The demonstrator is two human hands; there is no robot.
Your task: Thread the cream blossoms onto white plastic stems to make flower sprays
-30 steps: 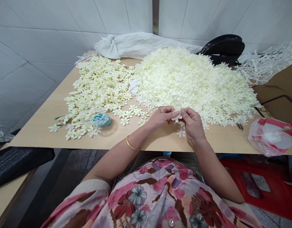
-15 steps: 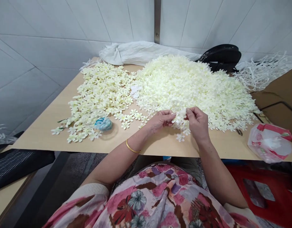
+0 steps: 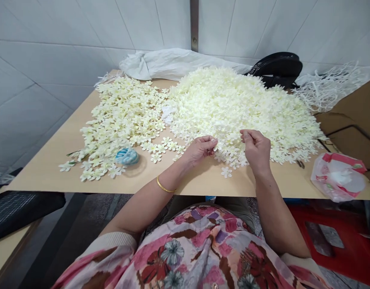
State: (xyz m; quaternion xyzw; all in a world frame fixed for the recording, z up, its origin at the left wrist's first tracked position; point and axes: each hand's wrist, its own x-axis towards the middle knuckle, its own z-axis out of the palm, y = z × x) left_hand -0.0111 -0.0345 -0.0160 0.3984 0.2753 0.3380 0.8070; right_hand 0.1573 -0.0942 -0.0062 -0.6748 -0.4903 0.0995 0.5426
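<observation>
My left hand (image 3: pixel 202 149) is closed in a pinch at the near edge of the big heap, a pale artificial flower (image 3: pixel 217 147) at its fingertips. To its right, my right hand (image 3: pixel 257 150) is closed too, thumb against curled fingers; whatever it may hold is too small to make out. Behind both hands rises a large heap of cream-white artificial flowers (image 3: pixel 230 96). One loose flower (image 3: pixel 226 172) lies on the table between my wrists. Further left spreads a second batch of flowers (image 3: pixel 121 112) with yellower centres.
A blue-and-white ball of yarn or cloth (image 3: pixel 127 156) sits on the table (image 3: pixel 52 168) at left. A red-and-white plastic bag (image 3: pixel 338 176) lies at the right edge, near a cardboard box (image 3: pixel 353 116). Behind the heap are a black bag (image 3: pixel 277 70) and white stringy strands (image 3: pixel 332 86).
My hands have moved apart: the right has drawn away to the right and slightly up, the left remains near the heap's edge. The view has shifted slightly.
</observation>
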